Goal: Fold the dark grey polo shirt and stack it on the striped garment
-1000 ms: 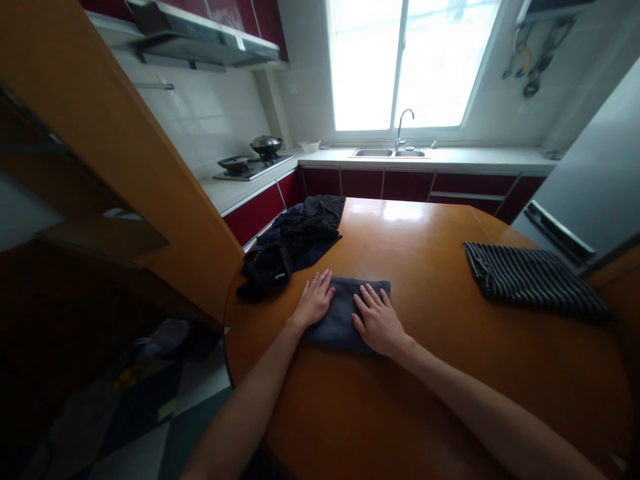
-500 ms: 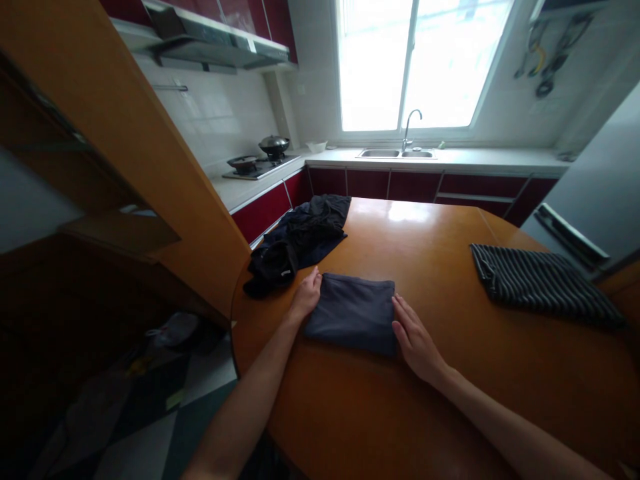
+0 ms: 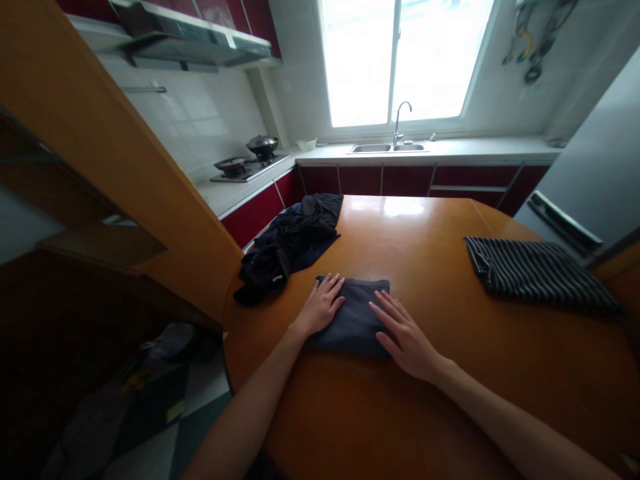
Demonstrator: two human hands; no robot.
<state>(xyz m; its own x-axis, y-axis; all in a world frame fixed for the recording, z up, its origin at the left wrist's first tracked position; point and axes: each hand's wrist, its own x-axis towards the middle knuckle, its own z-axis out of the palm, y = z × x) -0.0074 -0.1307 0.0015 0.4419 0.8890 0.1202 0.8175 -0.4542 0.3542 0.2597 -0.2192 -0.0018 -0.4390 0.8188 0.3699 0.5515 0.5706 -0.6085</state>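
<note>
A dark blue-grey folded garment point(image 3: 356, 319) lies flat on the wooden table point(image 3: 400, 413), in a neat near-rectangle. Over its left part my left hand point(image 3: 323, 308) rests palm down, fingers stretched out. My right hand point(image 3: 406, 339) is over its right edge with fingers spread; whether the fingertips touch the cloth I cannot tell. Both hands cover parts of the sides. What kind of garment it is does not show.
A heap of dark clothes point(image 3: 305, 230) with a black cap point(image 3: 267, 273) lies at the table's left edge. On the right is a striped folded cloth point(image 3: 535, 273). Beyond the table are a stove point(image 3: 245, 170), a sink point(image 3: 373, 149) and a fridge point(image 3: 595, 160).
Both hands have moved inward from the garment's side edges onto its top, the left one now flat with fingers spread. The view has shifted slightly.
</note>
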